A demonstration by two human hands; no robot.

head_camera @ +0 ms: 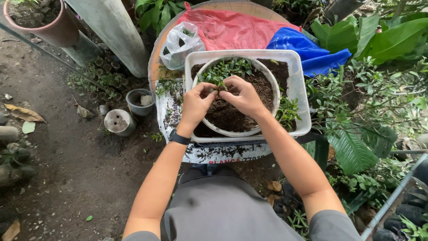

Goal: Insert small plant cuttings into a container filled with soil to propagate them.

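A round white pot (276, 91) filled with dark soil sits inside a white rectangular tub (299, 85) that also holds soil. Small green plants (225, 69) grow along the pot's far rim. My left hand (196, 103) and my right hand (244, 96) meet over the middle of the pot, fingertips pinched together on a small green seedling (219, 85) at the soil surface. My left wrist wears a dark band. More green sprigs (287, 111) lie in the tub to the right of the pot.
The tub rests on a round table with a soil-smeared printed sheet (171, 111), a clear plastic bag (180, 44), and red (227, 29) and blue (307, 49) bags behind. Small grey pots (119, 121) and a terracotta pot (49, 24) stand on the dirt ground at left. Leafy plants crowd the right.
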